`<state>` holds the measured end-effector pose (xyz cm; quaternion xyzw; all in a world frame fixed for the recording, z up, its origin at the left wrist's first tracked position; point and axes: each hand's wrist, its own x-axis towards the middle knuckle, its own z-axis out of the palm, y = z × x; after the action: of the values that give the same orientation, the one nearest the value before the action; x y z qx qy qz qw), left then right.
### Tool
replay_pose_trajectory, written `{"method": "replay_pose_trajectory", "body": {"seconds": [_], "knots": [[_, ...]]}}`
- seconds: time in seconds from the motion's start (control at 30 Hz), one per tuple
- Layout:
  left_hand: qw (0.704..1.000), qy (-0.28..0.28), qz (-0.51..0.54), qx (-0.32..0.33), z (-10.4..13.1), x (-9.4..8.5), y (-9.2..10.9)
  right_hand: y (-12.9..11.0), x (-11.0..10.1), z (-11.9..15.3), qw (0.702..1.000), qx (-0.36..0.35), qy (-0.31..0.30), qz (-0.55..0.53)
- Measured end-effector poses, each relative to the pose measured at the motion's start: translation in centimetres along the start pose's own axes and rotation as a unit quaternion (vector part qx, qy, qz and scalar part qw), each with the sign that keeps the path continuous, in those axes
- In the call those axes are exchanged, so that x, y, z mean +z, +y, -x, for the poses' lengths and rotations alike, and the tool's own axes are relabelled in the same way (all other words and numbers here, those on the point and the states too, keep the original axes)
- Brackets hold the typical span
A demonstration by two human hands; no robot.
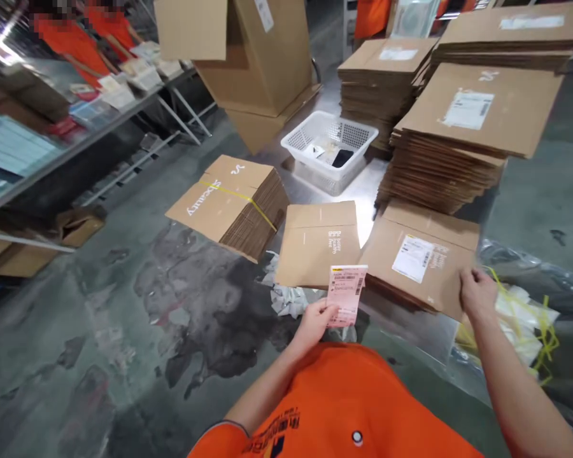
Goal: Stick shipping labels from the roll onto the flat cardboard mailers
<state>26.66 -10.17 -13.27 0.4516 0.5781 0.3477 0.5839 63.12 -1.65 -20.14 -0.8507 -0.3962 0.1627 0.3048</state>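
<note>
A pinkish stack of printed labels (346,296) is pinched in my left hand (316,321), in front of a flat, unlabelled cardboard box (315,245). To the right lies a flattened box with a white label (413,259) on top of a low pile. My right hand (478,294) holds the right edge of this labelled cardboard, its fingers curled round the edge. Farther left, a bundle of flat boxes (232,191) is tied with a yellow strap.
A white basket (329,143) holding a dark object stands behind. Tall cardboard stacks (477,114) rise at the right. An upright open carton (267,57) stands at the back. Yellow straps and plastic (520,321) lie at the right. People in orange shirts are at the far left.
</note>
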Motion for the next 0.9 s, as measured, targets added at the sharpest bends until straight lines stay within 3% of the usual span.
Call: {"method": "replay_pose_trajectory", "body": {"seconds": [0.07,0.13,0.23,0.3,0.33,0.37,0.43,0.47,0.53,0.67,0.8,0.9], "knots": [[0.997,0.003,0.051,-0.063,-0.2,1.0,-0.3,1.5,-0.1,-0.8,0.999,0.047,-0.008,0.026],[0.992,0.013,0.079,-0.095,-0.3,1.5,-0.4,1.1,0.2,-1.1,0.997,0.062,-0.019,0.038],[0.989,0.032,0.091,-0.111,-0.1,1.8,-0.4,-2.5,0.3,-0.1,0.997,0.018,0.033,0.068],[0.988,0.042,0.093,-0.119,0.0,1.7,-0.5,-6.2,0.0,1.5,0.994,-0.083,0.043,0.053],[0.987,0.045,0.093,-0.123,0.1,1.5,-0.5,-8.2,-0.1,2.6,0.989,-0.149,-0.003,0.019],[0.987,0.044,0.093,-0.126,0.2,1.3,-0.6,-10.2,-0.1,3.9,0.973,-0.212,-0.090,-0.031],[0.988,0.038,0.083,-0.128,0.4,0.7,-0.5,-13.6,0.6,6.5,0.892,-0.298,-0.314,-0.126],[0.989,0.035,0.078,-0.119,0.5,0.3,-0.3,-15.0,1.2,7.8,0.847,-0.319,-0.399,-0.150],[0.994,0.050,0.075,-0.069,0.5,-0.4,0.5,-16.8,2.6,10.1,0.798,-0.335,-0.476,-0.158],[0.986,0.124,0.105,0.037,-1.0,-1.5,2.3,-18.0,4.1,12.9,0.797,-0.350,-0.470,-0.147],[0.982,0.167,0.094,0.002,-3.4,-1.9,2.1,-18.7,4.8,13.3,0.798,-0.400,-0.431,-0.133],[0.978,0.178,0.109,-0.026,-4.2,-2.2,0.3,-19.9,7.3,11.5,0.791,-0.453,-0.400,-0.097]]}}
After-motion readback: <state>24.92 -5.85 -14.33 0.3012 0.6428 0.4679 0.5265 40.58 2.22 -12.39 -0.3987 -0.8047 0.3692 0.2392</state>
